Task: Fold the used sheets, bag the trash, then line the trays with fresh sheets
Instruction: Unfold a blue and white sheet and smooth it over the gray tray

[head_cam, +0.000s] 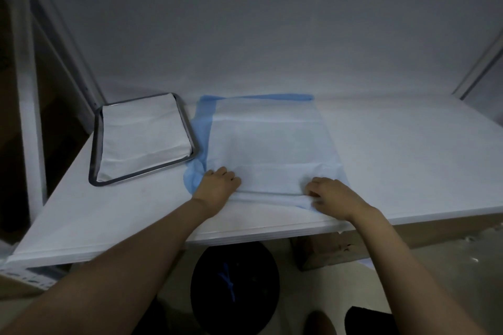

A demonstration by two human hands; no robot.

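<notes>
- On the left sits a grey metal tray with round corners. A flat white paper sheet already lies inside it, so this tray looks lined.
- The step now looks like folding: a big thin sheet, pale on top with a blue edge, is spread on the white table, just beside the tray. Its near end is turned over in a band.
- The left hand rests on the near left corner of the big sheet. Its fingers are bent a little. I cannot tell if it pinches the sheet or only presses it.
- The right hand is at the near right corner. Its fingers are curled and pinch the folded edge.
- Next, I think both hands should lift the near edge together and lay it over evenly, so the fold stays straight.
- Under the table is a round black bag, likely for the trash.
</notes>
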